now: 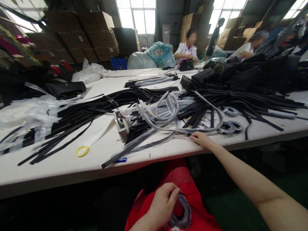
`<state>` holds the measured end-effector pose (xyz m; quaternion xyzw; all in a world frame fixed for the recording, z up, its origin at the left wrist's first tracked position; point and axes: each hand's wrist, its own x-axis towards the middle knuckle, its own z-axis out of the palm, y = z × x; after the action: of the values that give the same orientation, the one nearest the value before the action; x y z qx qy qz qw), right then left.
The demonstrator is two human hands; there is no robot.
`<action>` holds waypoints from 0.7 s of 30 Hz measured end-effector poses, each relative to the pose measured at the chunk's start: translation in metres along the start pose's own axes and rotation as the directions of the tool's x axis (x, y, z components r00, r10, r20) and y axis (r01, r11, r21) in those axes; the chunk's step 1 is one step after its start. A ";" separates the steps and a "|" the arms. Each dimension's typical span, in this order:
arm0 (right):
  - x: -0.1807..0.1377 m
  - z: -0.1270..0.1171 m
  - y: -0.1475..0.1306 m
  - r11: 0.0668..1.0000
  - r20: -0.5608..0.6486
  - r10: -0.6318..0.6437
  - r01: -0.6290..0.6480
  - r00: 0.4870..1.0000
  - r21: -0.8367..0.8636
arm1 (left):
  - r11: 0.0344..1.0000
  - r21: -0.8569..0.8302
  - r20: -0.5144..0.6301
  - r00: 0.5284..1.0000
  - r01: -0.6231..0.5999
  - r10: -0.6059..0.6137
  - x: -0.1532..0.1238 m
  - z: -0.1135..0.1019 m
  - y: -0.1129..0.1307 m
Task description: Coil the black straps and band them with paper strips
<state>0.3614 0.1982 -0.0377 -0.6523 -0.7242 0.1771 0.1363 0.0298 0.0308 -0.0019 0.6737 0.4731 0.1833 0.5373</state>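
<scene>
Over my red-clothed lap, my left hand (pixel 163 203) is closed around a coiled strap (pixel 184 211) that looks wrapped in clear plastic. My right hand (pixel 201 140) rests at the table's near edge with its fingers curled in. A flat pale strip (pixel 181 137) reaches its fingertips; what they grip, if anything, is hidden. Just behind that hand lies a long plastic-wrapped strap (pixel 207 129). More wrapped straps (pixel 158 115) lie looped in a heap to its left. Rolled straps (pixel 227 127) sit to its right.
A tape dispenser (pixel 121 125), a yellow ring (pixel 82 151) and a blue object (pixel 120 160) lie left of centre. Black straps (pixel 89 112) spread across the table (pixel 60 173). Black bags (pixel 231 75) pile up at right. Across the table, a person (pixel 186 49) handles a black bag.
</scene>
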 end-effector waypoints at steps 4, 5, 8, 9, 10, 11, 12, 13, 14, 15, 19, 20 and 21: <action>0.000 -0.002 -0.009 0.998 -0.018 -0.057 0.056 0.998 -0.042 | 1.000 0.018 -0.014 1.000 -0.016 0.016 -0.001 -0.001 0.001; -0.002 -0.003 -0.013 0.996 -0.030 -0.068 0.066 0.997 -0.054 | 1.000 0.018 -0.018 1.000 -0.020 0.020 -0.001 -0.001 0.001; -0.016 -0.007 -0.031 0.993 -0.076 -0.088 0.082 0.993 -0.083 | 0.999 -0.019 -0.033 0.999 -0.038 0.037 -0.001 -0.003 0.000; -0.025 -0.008 -0.041 0.994 -0.096 -0.094 0.087 0.991 -0.072 | 0.997 -0.046 -0.044 0.997 -0.058 0.055 0.000 -0.004 -0.001; -0.036 -0.008 -0.053 0.995 -0.106 -0.097 0.094 0.990 -0.037 | 0.994 -0.077 -0.053 0.996 -0.080 0.076 0.000 -0.005 -0.001; -0.050 -0.007 -0.067 0.994 -0.096 -0.101 0.103 0.990 0.024 | 0.989 -0.112 -0.053 0.994 -0.098 0.093 0.000 -0.006 -0.001; -0.066 -0.006 -0.083 0.988 -0.071 -0.108 0.115 0.992 0.104 | 0.983 -0.149 -0.042 0.994 -0.109 0.103 0.001 -0.006 -0.001; -0.082 -0.003 -0.099 0.973 -0.037 -0.124 0.129 0.992 0.191 | 0.977 -0.184 -0.021 0.994 -0.107 0.105 0.001 -0.007 0.000; -0.099 -0.001 -0.115 0.952 -0.008 -0.151 0.147 0.989 0.270 | 0.973 -0.212 0.004 0.995 -0.094 0.097 0.001 -0.007 0.001; -0.114 0.002 -0.130 0.927 0.015 -0.183 0.167 0.983 0.335 | 0.971 -0.229 0.028 0.996 -0.074 0.083 0.002 -0.007 0.002; -0.157 0.015 -0.165 0.844 0.016 -0.245 0.205 0.969 0.496 | 0.970 -0.238 0.033 0.997 -0.057 0.067 0.003 -0.004 0.001; -0.162 0.018 -0.168 0.827 0.021 -0.239 0.193 0.971 0.528 | 0.970 -0.237 0.020 0.998 -0.060 0.067 0.003 -0.003 0.000; -0.165 0.020 -0.169 0.812 0.022 -0.228 0.177 0.974 0.556 | 0.970 -0.234 0.006 0.998 -0.062 0.065 0.003 -0.002 -0.001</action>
<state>0.2200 0.0178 0.0230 -0.4963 -0.7132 0.3905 0.3043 0.0286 0.0343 -0.0030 0.6218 0.4229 0.2502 0.6099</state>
